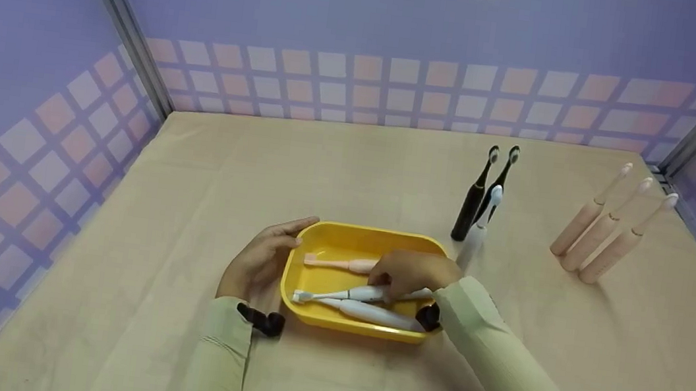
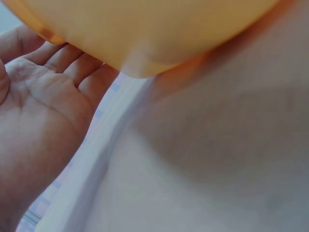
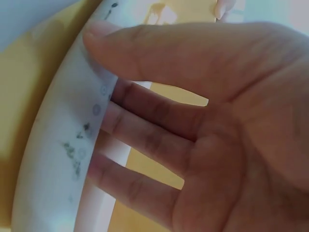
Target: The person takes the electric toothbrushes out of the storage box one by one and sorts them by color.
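Observation:
On the table is a yellow bin [image 1: 358, 329]; my left hand [image 1: 257, 261] holds its left end, thumb at the rim and fingers against the outer wall. In the left wrist view the fingers [image 2: 87, 70] meet the bin's side. My right hand [image 1: 408, 274] reaches inside and pinches a white electric toothbrush [image 1: 366, 293] by its handle. The right wrist view shows the thumb [image 3: 111, 46] on the near face of the handle and the fingers behind. Another white toothbrush [image 1: 376, 314] lies along the bin's near side, and a pink toothbrush [image 1: 339, 263] lies toward the far side.
Behind the bin's right end stand two black toothbrushes [image 1: 469, 212] and a white toothbrush [image 1: 477, 235]. Three pink toothbrushes [image 1: 594, 244] stand in a row at the right. Patterned walls [image 1: 344, 9] enclose the table [image 1: 246, 163] at the back and sides.

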The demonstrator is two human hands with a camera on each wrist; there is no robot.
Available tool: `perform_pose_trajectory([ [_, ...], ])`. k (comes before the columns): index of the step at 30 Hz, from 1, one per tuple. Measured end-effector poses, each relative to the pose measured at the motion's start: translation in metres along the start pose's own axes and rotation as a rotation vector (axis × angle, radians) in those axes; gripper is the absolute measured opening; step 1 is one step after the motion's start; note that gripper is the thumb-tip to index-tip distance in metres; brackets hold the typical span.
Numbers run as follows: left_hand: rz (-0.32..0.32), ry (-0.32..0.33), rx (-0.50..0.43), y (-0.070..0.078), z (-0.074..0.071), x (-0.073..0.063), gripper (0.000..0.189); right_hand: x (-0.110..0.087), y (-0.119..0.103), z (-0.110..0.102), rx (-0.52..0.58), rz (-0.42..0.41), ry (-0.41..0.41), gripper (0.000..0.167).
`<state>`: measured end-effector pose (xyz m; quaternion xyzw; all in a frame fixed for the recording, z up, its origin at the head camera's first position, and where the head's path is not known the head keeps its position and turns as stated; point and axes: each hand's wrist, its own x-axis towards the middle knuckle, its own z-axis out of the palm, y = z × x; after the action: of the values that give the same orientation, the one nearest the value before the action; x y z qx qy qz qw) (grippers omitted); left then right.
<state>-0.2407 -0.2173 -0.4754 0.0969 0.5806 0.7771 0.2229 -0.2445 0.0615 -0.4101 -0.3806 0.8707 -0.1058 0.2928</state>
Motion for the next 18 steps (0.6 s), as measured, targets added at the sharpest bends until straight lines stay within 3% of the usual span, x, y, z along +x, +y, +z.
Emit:
perform_pose_trajectory([
  [4, -0.001, 0.001, -0.005, -0.0002, 0.0001, 0.0008, 0.055, 0.0010, -0.0007, 0.0018, -0.030, -0.027, 0.015, 0.009],
  [18, 0.006, 0.004, -0.009, 0.0005, 0.0012, 0.0007, 0.056, -0.0001, -0.0045, 0.0030, 0.033, 0.068, 0.053, 0.019],
])
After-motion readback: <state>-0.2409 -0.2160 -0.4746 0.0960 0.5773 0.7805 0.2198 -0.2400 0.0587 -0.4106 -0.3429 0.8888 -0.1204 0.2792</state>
